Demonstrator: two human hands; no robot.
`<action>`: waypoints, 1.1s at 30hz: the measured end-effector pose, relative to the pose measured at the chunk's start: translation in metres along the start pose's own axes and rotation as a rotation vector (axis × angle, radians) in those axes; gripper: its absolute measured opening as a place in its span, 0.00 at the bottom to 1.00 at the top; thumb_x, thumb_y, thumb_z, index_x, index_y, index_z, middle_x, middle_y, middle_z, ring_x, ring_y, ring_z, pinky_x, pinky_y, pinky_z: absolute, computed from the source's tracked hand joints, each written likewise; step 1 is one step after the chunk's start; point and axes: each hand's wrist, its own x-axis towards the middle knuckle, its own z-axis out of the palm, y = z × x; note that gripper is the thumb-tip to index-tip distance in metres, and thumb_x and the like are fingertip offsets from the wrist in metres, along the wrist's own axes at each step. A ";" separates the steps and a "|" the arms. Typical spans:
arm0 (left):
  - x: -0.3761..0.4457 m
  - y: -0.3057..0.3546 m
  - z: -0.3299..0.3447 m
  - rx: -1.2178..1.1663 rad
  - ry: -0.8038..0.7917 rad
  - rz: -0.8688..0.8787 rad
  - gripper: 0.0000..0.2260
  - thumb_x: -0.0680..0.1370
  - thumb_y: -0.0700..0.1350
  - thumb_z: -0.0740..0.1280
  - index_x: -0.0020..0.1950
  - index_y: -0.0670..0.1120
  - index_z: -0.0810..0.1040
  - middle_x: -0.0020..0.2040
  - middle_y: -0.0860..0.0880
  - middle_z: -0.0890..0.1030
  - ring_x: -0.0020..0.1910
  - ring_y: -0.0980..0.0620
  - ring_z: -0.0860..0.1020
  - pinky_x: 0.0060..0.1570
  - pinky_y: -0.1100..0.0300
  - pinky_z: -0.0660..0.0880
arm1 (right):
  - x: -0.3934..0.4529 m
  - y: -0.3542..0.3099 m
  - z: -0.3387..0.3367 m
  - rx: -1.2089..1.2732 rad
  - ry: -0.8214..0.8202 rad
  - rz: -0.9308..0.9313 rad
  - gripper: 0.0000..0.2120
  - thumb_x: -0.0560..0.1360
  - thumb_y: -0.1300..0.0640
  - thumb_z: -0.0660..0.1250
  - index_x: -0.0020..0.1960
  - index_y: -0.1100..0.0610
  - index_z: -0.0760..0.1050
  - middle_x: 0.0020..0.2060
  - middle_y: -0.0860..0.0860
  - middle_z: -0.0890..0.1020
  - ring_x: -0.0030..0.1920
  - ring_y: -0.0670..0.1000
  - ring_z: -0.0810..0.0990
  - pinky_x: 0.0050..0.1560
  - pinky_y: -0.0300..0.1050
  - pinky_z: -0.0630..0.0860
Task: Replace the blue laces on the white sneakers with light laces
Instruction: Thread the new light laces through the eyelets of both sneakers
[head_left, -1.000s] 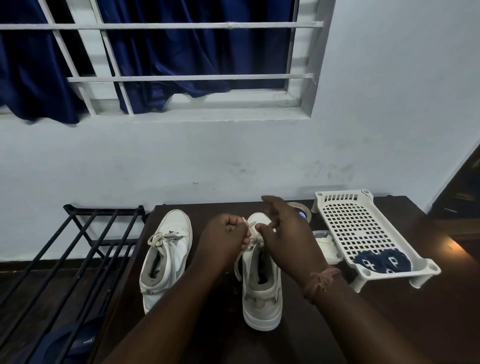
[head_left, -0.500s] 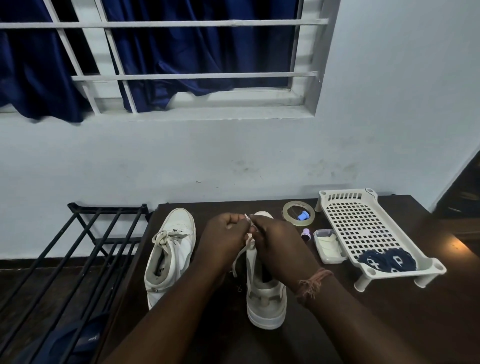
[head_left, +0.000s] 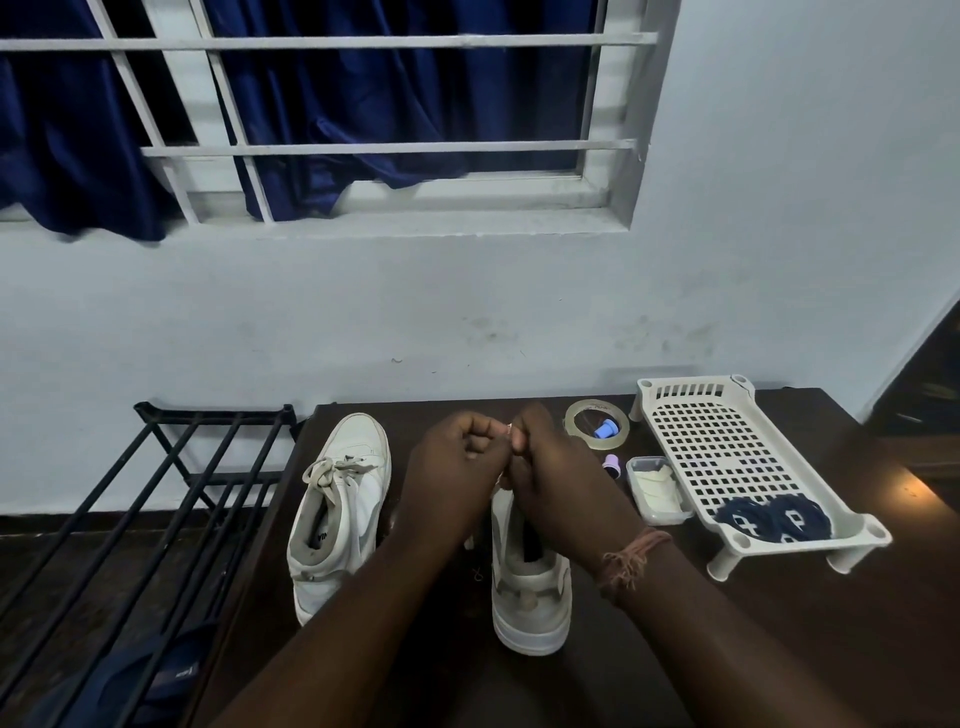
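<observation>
Two white sneakers stand on the dark table. The left sneaker (head_left: 340, 509) carries a light lace tied at its tongue. Over the front of the right sneaker (head_left: 530, 597) my left hand (head_left: 457, 467) and my right hand (head_left: 561, 483) meet, fingers curled, pinching the light lace (head_left: 509, 429) between them; only its tip shows at the fingertips. The hands hide this shoe's toe and eyelets. Two coiled blue laces (head_left: 774, 519) lie in the white perforated tray (head_left: 717, 447) at the right.
A tape roll (head_left: 597, 423) with a small blue cap inside, a purple spool (head_left: 613, 464) and a small clear box (head_left: 657, 488) sit between shoe and tray. A black metal rack (head_left: 156, 493) stands left of the table. The wall is close behind.
My hands have drawn together and risen slightly over the right sneaker's front, both now pinching the lace; the right hand's fingers, spread a second ago, have curled.
</observation>
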 end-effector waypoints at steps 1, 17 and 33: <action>0.000 -0.001 0.000 -0.062 -0.013 -0.054 0.02 0.76 0.42 0.71 0.46 0.44 0.83 0.37 0.49 0.85 0.33 0.54 0.81 0.35 0.62 0.75 | 0.000 0.002 -0.002 -0.010 -0.005 -0.010 0.09 0.75 0.62 0.60 0.48 0.49 0.63 0.37 0.48 0.77 0.38 0.50 0.77 0.37 0.48 0.73; 0.008 -0.006 -0.007 -0.451 -0.112 -0.560 0.02 0.73 0.43 0.73 0.43 0.47 0.82 0.42 0.44 0.78 0.30 0.54 0.75 0.33 0.62 0.70 | 0.004 0.010 -0.003 -0.145 0.057 -0.212 0.04 0.73 0.60 0.68 0.43 0.52 0.75 0.40 0.46 0.78 0.43 0.48 0.76 0.46 0.49 0.74; 0.040 -0.011 -0.038 -0.680 0.173 -0.457 0.11 0.82 0.40 0.57 0.40 0.47 0.67 0.30 0.52 0.67 0.22 0.57 0.62 0.21 0.64 0.59 | 0.009 0.042 -0.070 0.442 0.233 0.478 0.13 0.78 0.53 0.66 0.36 0.54 0.72 0.28 0.46 0.75 0.26 0.45 0.72 0.32 0.40 0.66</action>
